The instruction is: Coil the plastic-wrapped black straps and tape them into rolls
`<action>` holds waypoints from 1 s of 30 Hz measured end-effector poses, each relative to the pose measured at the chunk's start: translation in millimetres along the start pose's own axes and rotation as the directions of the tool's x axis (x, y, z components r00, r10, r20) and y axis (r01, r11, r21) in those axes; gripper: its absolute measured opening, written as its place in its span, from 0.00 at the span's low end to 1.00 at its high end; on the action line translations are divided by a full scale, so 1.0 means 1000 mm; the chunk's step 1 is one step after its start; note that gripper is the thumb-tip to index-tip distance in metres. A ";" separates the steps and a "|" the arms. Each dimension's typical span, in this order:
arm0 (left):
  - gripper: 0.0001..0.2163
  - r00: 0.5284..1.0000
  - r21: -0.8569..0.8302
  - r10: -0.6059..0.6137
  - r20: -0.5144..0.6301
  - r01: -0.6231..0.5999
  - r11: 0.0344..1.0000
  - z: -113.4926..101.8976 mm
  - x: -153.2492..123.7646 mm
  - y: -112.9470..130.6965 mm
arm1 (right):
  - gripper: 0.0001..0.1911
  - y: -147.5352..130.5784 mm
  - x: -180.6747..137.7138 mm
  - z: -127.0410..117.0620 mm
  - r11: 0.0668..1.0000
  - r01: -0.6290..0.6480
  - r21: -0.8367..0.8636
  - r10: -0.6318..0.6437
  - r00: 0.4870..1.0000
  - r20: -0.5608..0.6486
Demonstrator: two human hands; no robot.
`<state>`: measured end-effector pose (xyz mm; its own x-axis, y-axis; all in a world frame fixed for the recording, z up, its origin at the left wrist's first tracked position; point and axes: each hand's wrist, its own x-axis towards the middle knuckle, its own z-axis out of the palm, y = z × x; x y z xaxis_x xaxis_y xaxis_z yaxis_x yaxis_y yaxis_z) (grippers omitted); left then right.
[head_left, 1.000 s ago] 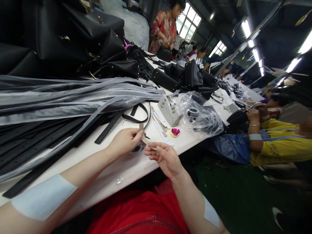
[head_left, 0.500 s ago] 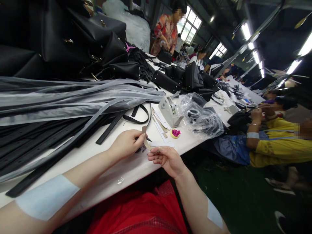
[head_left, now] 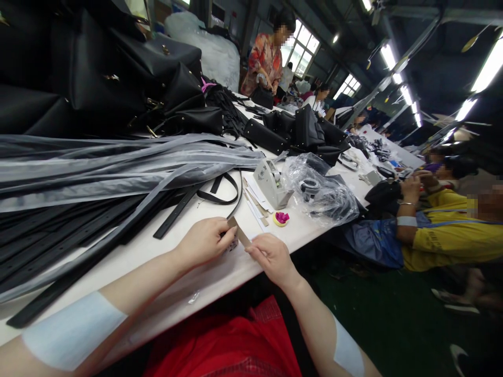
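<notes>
My left hand [head_left: 205, 242] and my right hand [head_left: 270, 256] are both pinched on a short tan strip [head_left: 240, 234] held just above the front edge of the white table [head_left: 165, 251]. The left fingers grip its upper end, the right fingers its lower end. Something dark sits under the left fingertips; I cannot make it out. A loose black strap [head_left: 200, 196] curls on the table just beyond my hands.
A heap of black and grey plastic-covered straps [head_left: 98, 178] fills the left. Black bags [head_left: 129, 68] are piled behind. A tape dispenser [head_left: 271, 180], paper strips [head_left: 255, 201], a small pink object [head_left: 281, 217] and a clear plastic bag [head_left: 320, 191] lie right. Seated workers are at right, another stands far back.
My right hand has turned palm down and moved up to the strip's lower end. The strip now lies flatter between both hands, closer to the table.
</notes>
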<state>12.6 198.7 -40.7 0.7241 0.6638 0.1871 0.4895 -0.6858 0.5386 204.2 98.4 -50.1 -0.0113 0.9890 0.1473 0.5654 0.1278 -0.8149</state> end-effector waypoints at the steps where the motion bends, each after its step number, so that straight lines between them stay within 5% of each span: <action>1: 0.17 1.000 0.010 0.008 0.003 -0.008 1.000 0.000 0.000 0.000 | 0.13 -0.002 0.002 -0.004 0.983 0.111 -0.147 -0.120 0.991 -0.053; 3: 0.17 1.000 0.052 0.011 0.011 -0.012 0.999 0.001 0.000 0.001 | 0.12 -0.007 0.007 -0.010 0.937 0.187 -0.294 -0.241 0.957 -0.163; 6: 0.15 0.999 0.126 0.010 0.033 -0.014 0.992 0.003 -0.001 0.004 | 0.16 -0.016 0.015 -0.013 0.971 0.131 -0.201 -0.185 0.943 -0.278; 12: 0.14 0.998 0.197 0.033 0.044 -0.041 0.980 0.006 -0.004 0.007 | 0.20 -0.022 0.033 -0.010 0.956 -0.057 -0.288 0.011 0.987 -0.161; 15: 0.15 0.998 0.191 0.039 0.045 -0.047 0.981 0.005 -0.004 0.008 | 0.22 -0.016 0.040 -0.008 0.965 -0.254 0.057 0.254 0.967 0.006; 18: 0.16 0.998 0.174 0.036 0.046 -0.043 0.984 0.004 -0.004 0.008 | 0.24 -0.012 0.043 -0.007 0.810 -0.404 0.425 0.379 0.914 0.147; 25: 0.19 0.999 0.115 0.041 0.024 -0.043 0.992 0.003 -0.004 0.008 | 0.18 -0.028 0.042 -0.011 0.456 -0.254 0.853 0.304 0.945 0.118; 30: 0.17 0.999 0.066 0.031 0.016 -0.032 0.997 0.000 -0.004 0.010 | 0.15 -0.031 0.049 -0.014 0.404 -0.151 0.902 0.342 0.940 0.004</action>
<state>14.0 189.2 -36.1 0.7466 0.6376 0.1902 0.4972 -0.7245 0.4774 198.1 141.6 -9.8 0.1801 0.9733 -0.1427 -0.5140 -0.0305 -0.8572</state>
